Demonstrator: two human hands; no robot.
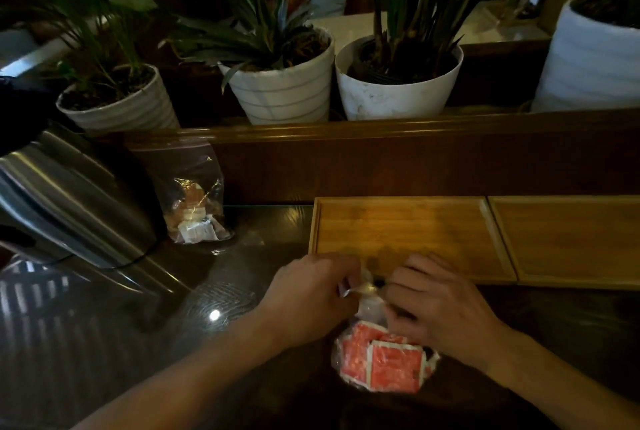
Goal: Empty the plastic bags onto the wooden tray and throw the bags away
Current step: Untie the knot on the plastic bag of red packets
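Note:
A clear plastic bag of red sachets [381, 364] lies on the dark table near the front, just below the wooden tray [405, 225]. My left hand [308, 294] and my right hand [440, 305] both pinch the bag's twisted, knotted top between them. The tray holds nothing. A second clear bag [194, 201] with brown and white packets leans upright against the wooden ledge at the left, apart from both hands.
A second wooden tray [568, 239] lies to the right, touching the first. A shiny metal appliance [69, 201] stands at the left. Several potted plants, one being a white pot [398, 86], line the raised wooden ledge [381, 131] behind.

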